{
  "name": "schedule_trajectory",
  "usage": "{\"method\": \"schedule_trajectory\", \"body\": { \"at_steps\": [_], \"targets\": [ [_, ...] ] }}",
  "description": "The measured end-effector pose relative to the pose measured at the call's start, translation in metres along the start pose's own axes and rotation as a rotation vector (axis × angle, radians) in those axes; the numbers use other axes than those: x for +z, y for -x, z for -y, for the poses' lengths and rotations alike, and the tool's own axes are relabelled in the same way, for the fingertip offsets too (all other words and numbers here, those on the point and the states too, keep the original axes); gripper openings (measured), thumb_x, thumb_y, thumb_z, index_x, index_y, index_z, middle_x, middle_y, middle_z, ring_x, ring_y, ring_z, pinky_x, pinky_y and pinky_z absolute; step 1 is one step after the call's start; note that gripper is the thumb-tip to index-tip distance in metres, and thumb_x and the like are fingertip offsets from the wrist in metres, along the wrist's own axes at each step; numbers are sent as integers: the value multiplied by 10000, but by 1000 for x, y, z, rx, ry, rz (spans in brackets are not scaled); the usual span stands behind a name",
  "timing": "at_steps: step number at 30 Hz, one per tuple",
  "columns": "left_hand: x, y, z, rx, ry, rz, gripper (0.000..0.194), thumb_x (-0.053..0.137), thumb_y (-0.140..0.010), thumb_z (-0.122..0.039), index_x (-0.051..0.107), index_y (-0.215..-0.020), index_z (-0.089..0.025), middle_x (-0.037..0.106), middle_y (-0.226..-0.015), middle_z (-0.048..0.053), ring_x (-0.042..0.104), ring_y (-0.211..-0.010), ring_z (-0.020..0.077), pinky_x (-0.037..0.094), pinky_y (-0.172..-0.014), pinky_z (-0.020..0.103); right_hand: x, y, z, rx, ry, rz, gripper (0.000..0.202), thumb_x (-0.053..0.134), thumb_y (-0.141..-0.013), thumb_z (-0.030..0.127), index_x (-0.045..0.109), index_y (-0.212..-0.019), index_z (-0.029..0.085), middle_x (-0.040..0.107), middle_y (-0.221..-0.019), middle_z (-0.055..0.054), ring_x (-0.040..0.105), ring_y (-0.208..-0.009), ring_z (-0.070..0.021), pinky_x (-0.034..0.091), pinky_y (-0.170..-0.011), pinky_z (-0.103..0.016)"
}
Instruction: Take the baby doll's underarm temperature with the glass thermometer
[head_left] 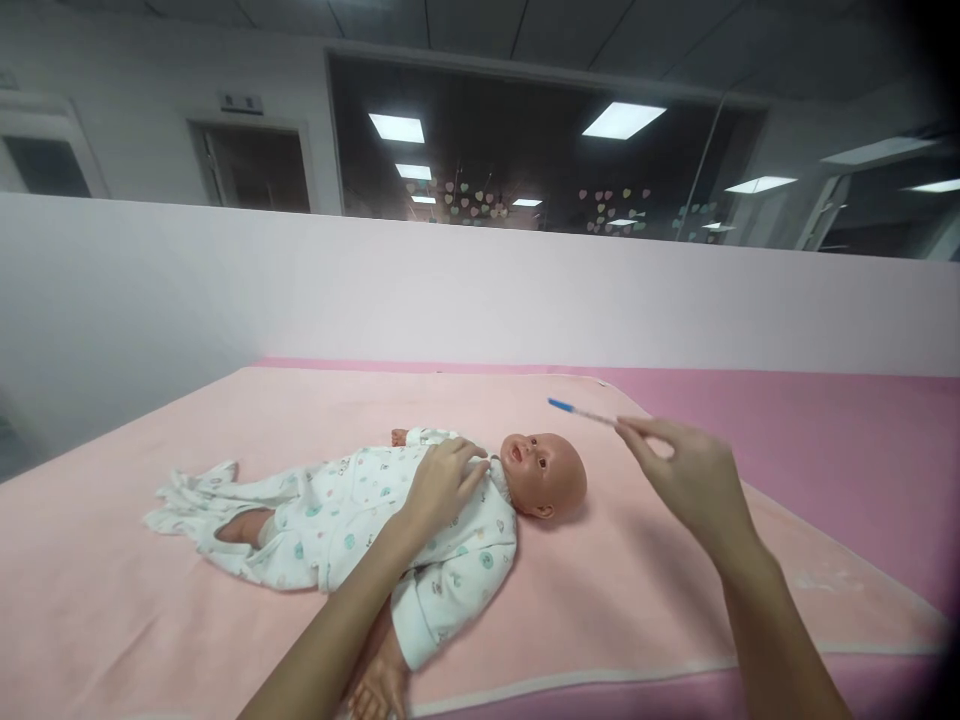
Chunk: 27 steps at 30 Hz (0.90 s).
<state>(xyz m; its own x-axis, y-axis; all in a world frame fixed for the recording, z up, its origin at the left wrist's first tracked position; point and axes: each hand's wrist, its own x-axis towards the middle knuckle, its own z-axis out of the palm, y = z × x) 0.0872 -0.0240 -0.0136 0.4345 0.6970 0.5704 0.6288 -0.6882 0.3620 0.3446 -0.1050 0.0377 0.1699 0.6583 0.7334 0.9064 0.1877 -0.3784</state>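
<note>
Slim, blue-tipped, seemingly plastic rod: one o'clock from the head of the white-clothed plastic doll — likely light, stiff. Right hand: fingers pinch its pale end, properly. Left hand: fingers loose on chest.

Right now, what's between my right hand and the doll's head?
In the head view, pink blanket shows between your right hand and the doll's head; the blue-tipped stick you pinch reaches across above the head in the picture.

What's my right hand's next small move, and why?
I'd probably ease the right hand toward the baby doll: it holds the thin blue-tipped stick in the air, apart from the doll's head, while the left hand lies on the doll's chest.
</note>
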Motion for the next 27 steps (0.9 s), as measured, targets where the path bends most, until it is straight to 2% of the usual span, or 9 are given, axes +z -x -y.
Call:
{"method": "schedule_trajectory", "body": {
  "at_steps": [4, 8, 13, 15, 17, 20, 22, 24, 27],
  "targets": [
    [6, 3, 1, 35, -83, 73, 272, 380, -867, -293, 637, -874, -205, 629, -918, 38, 543, -872, 195, 369, -769, 327, 24, 61, -38, 160, 268, 46, 340, 402, -831, 369, 673, -873, 167, 677, -868, -81, 598, -822, -275, 432, -713, -367],
    [6, 2, 6, 25, -62, 128, 268, 386, -863, -287, 638, -942, -236, 646, -955, 15, 547, -890, 199, 360, -770, 329, 42, 97, -47, 189, 376, 262, 394, 308, -862, 353, 676, -845, 214, 672, -789, -90, 608, -742, -271, 423, -639, -357],
    [4, 0, 12, 15, 19, 192, 276, 414, -846, -304, 637, -1007, -286, 658, -963, -6, 553, -886, 197, 366, -792, 314, 55, 110, -58, 204, 389, 434, 384, 305, -848, 290, 672, -769, 208, 645, -730, -104, 592, -738, -260, 403, -625, -339],
    [4, 0, 12, 10, 42, 197, 270, 423, -837, -304, 650, -982, -293, 659, -934, -6, 552, -877, 192, 369, -792, 303, 54, 104, -62, 208, 391, 489, 352, 339, -824, 265, 665, -718, 185, 633, -726, -112, 579, -750, -255, 397, -624, -328],
    [4, -1, 12, -8, 58, 193, 260, 432, -826, -294, 660, -951, -294, 657, -919, -11, 548, -871, 190, 365, -799, 302, 48, 90, -59, 206, 392, 468, 305, 381, -801, 267, 664, -754, 161, 628, -761, -114, 567, -778, -256, 395, -630, -323],
    [4, -1, 10, -51, 111, 182, 228, 458, -796, -265, 669, -881, -266, 659, -900, -16, 546, -858, 185, 356, -807, 299, 36, 57, -28, 176, 333, 269, 289, 413, -801, 307, 639, -902, 157, 627, -821, -92, 557, -817, -243, 391, -627, -305],
    [4, -1, 10, -78, 178, 176, 202, 473, -774, -248, 662, -845, -237, 659, -877, -12, 549, -837, 179, 365, -781, 285, 36, 36, 8, 45, 228, 147, 241, 420, -805, 275, 623, -884, 171, 628, -801, -64, 558, -773, -202, 384, -640, -280],
    [4, -2, 12, -114, 264, 179, 188, 472, -764, -249, 641, -833, -206, 651, -833, -2, 552, -783, 172, 383, -715, 268, 51, 21, 46, -149, 111, 132, 241, 377, -829, 205, 612, -776, 188, 622, -744, -40, 556, -704, -153, 365, -618, -246],
    [4, -2, 16, -157, 364, 172, 163, 448, -753, -233, 592, -786, -164, 615, -740, 4, 533, -689, 158, 383, -615, 250, 91, 17, 87, -389, 93, 176, 242, 390, -825, 156, 571, -667, 184, 594, -642, -19, 526, -588, -133, 302, -521, -241]
  ]
}}
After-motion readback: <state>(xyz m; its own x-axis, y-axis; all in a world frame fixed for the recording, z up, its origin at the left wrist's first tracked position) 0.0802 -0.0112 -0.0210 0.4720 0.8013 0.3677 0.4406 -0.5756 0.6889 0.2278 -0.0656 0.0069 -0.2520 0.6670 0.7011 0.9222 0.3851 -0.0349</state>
